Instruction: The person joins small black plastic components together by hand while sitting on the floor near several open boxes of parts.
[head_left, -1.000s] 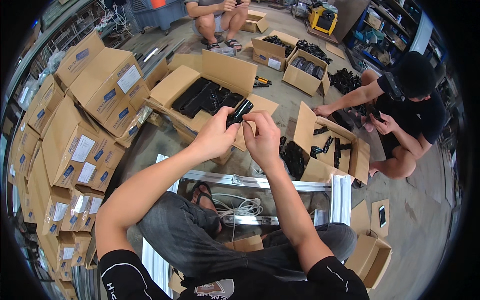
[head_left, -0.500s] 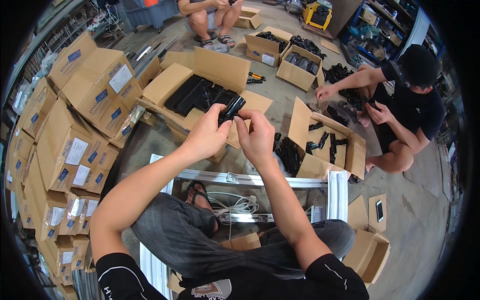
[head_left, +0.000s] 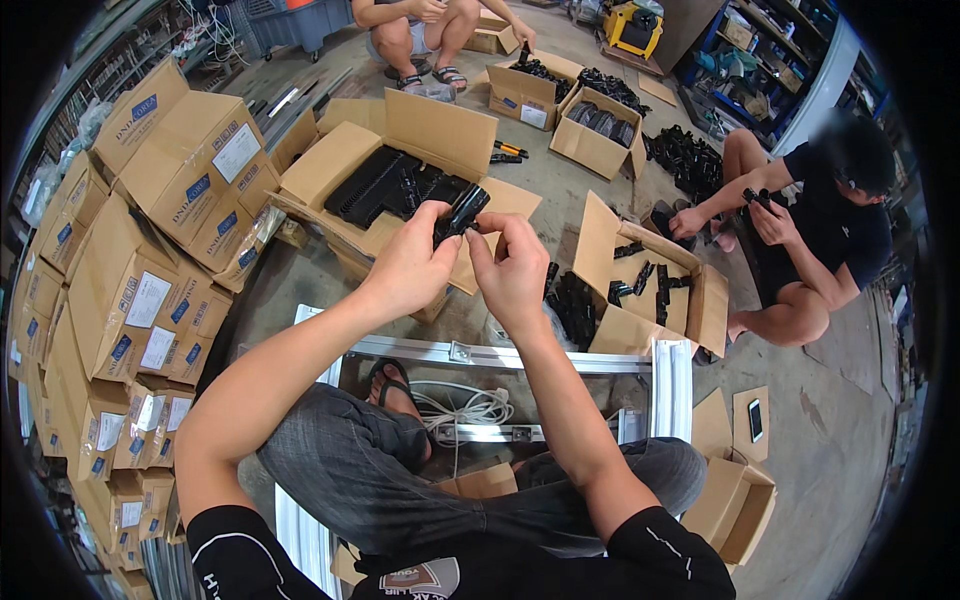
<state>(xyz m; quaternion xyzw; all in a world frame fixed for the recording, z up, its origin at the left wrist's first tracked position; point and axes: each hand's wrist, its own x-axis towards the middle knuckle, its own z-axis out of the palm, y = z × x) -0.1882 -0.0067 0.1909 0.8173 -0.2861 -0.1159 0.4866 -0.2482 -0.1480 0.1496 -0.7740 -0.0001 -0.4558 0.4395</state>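
Between my two hands is a black, glossy, tube-shaped part (head_left: pixel 463 208), tilted up toward the right. My left hand (head_left: pixel 418 258) wraps around its lower left side. The fingertips of my right hand (head_left: pixel 508 262) pinch at its right lower edge; what exactly they grip is too small to make out. Just beyond my hands stands an open cardboard box (head_left: pixel 440 125) with rows of black parts (head_left: pixel 385 185) in it. To the right, another open carton (head_left: pixel 703 320) holds several loose black tubular pieces (head_left: pixel 643 279).
A silver metal frame (head_left: pixel 600 361) surrounds my legs, with a coiled white cable (head_left: pixel 480 408) inside. Stacked cartons (head_left: pixel 215 165) rise at left. A co-worker (head_left: pixel 800 225) squats at right, another (head_left: pixel 415 30) at the back. A phone (head_left: pixel 755 420) lies on cardboard at lower right.
My hands keep nearly the same hold on the black part. The co-worker at right has drawn the outstretched hand down and inward; the one at the back now reaches toward a box of black parts.
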